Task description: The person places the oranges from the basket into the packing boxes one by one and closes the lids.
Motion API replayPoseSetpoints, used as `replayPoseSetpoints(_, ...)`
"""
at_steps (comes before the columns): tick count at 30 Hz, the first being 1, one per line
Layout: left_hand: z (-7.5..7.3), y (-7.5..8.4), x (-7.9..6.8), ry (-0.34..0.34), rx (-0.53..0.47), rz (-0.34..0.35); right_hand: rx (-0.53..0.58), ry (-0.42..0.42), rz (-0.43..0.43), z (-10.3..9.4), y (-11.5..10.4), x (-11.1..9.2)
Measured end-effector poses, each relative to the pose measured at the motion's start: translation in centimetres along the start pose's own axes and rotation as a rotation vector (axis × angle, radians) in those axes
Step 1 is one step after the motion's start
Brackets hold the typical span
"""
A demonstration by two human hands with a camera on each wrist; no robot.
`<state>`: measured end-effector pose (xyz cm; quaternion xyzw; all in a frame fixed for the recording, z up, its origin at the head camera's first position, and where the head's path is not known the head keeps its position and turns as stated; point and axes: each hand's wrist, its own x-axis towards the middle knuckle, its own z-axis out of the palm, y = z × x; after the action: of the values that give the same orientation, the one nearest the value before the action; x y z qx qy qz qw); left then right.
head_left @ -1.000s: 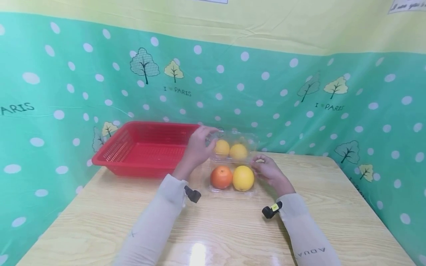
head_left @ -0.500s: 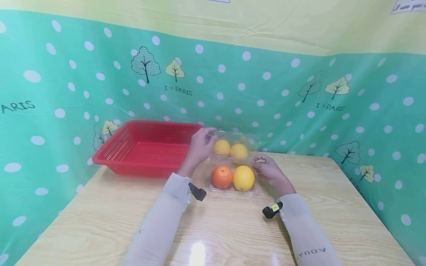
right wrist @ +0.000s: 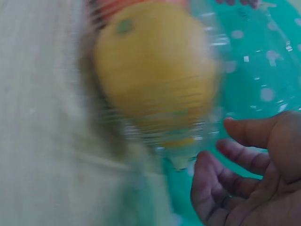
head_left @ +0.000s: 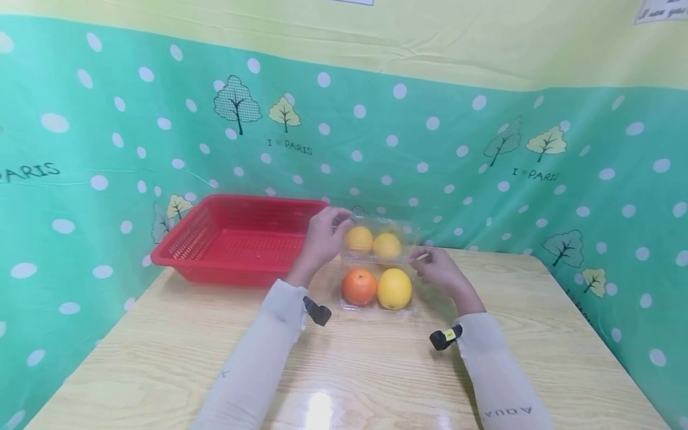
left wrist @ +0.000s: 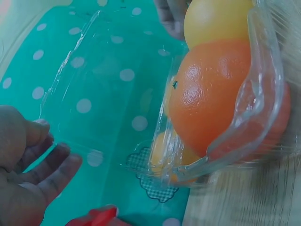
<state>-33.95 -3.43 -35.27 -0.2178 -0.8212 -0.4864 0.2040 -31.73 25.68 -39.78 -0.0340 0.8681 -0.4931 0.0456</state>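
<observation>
A clear plastic clamshell box (head_left: 378,309) stands on the table with its lid (head_left: 400,230) raised at the back. In its front row lie an orange (head_left: 359,286) and a round yellow fruit (head_left: 395,289); two yellow-orange fruits (head_left: 387,245) show behind, through the plastic. My left hand (head_left: 324,235) pinches the lid's left edge, thumb against fingers in the left wrist view. Beside the box's right side, my right hand (head_left: 438,270) has loosely curled fingers. Its thumb and fingertips are apart with nothing between them in the right wrist view (right wrist: 254,169), which is partly blurred.
A red plastic basket (head_left: 252,276) stands left of the box, close behind my left forearm. The wooden table (head_left: 365,370) reaches back to a green dotted curtain (head_left: 301,173), which hangs just behind the box and basket.
My left hand has stayed at the lid's left edge, and the lid has tipped very slightly. My right hand has shifted a little right, away from the box's side.
</observation>
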Motion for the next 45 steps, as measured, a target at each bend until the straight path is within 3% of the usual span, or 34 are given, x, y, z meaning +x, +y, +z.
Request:
replayPoseSetpoints(9,-0.1,0.2,-0.2,-0.04,0.021,0.002,-0.268,0.137,-0.195,-2.7,-4.1,-2.1)
replayPoseSetpoints(20,-0.7,0.6,-0.9,-0.103,0.08,0.054,-0.462,0.281,-0.438,-2.2,-7.3,-3.7)
replayPoseSetpoints(29,-2.0,0.6,-2.0,-0.218,0.162,0.165,-0.604,0.196,-0.532,-2.4,-7.2,-4.8)
replayPoseSetpoints(37,-3.2,0.7,-3.4,-0.311,0.261,0.181,-0.668,0.101,-0.601,-2.5,-6.7,-6.3)
replayPoseSetpoints(41,-3.5,0.8,-4.0,-0.356,0.317,0.246,-0.688,0.072,-0.631,-2.6,-6.0,-7.0)
replayPoseSetpoints(45,-3.8,0.8,-4.9,-0.399,0.379,0.357,-0.711,0.044,-0.67,-2.4,-5.4,-7.6)
